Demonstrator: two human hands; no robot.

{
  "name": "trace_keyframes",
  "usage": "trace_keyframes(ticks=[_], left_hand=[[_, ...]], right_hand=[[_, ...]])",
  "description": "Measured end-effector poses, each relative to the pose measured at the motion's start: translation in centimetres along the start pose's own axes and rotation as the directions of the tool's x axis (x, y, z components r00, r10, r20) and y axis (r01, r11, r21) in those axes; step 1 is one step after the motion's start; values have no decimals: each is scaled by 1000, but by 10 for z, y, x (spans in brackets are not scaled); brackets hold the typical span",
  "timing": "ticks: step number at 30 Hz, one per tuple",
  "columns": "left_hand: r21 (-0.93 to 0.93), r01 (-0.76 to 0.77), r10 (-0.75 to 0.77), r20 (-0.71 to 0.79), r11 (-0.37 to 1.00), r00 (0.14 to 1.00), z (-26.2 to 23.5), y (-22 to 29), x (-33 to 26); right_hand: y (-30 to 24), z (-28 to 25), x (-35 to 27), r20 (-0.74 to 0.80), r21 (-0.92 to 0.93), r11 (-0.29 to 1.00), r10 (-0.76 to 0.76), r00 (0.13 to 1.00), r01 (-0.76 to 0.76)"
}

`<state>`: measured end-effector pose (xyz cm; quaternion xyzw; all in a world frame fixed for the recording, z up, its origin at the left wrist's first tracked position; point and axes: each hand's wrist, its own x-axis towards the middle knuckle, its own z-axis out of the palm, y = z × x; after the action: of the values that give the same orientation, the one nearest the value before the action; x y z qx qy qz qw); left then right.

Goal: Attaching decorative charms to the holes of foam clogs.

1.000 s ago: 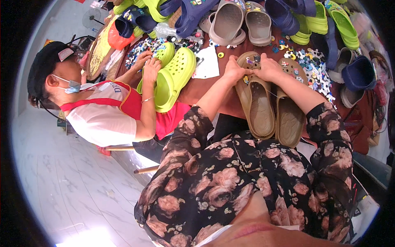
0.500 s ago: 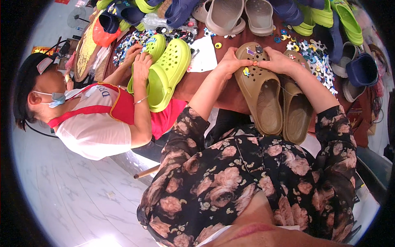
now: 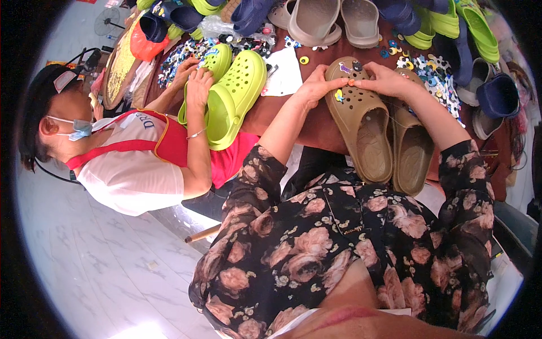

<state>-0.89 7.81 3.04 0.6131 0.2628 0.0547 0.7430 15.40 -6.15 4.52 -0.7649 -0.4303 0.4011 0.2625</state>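
The tips of both thumbs meet at a small orange charm on the holed upper of a brown clog. The left hand holds the toe from its left side, fingers curled out of sight beneath; the right hand closes narrowly on the opposite side, its far fingertips hidden. This two-sided hold probably steadies the soft toe while the thumbs bear on the charm. A purple charm, a dark one and a yellow-and-blue one sit in nearby holes.

The clog lies across the table's near edge, toe over the top and heel toward the person's lap, perhaps to keep the upper within reach. A second brown clog lies just beside it on the right.

The table has a reddish-brown covering. Loose charms spread toward its right edge, seemingly within easy reach; white paper lies left of the toe. Grey clogs line the far edge among navy and lime ones.

Along the table's left part, a masked co-worker handles lime clogs. Beyond are a fan and a pale marbled floor.
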Motion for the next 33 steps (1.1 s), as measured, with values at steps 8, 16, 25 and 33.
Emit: trace_keyframes(ticks=[8, 16, 25, 33], left_hand=[[136, 53, -48, -45, 989, 998, 4, 9, 5], [635, 47, 178, -285, 771, 942, 23, 4, 8], [147, -22, 39, -116, 989, 992, 8, -2, -9], [137, -22, 38, -119, 990, 992, 15, -6, -2]], right_hand=[[-18, 1, -10, -69, -111, 992, 44, 997, -51], [-28, 14, -7, -148, -323, 943, 28, 989, -75], [-30, 4, -21, -165, -240, 971, -26, 986, -15], [-35, 17, -24, -269, -455, 851, -412, 870, 262]])
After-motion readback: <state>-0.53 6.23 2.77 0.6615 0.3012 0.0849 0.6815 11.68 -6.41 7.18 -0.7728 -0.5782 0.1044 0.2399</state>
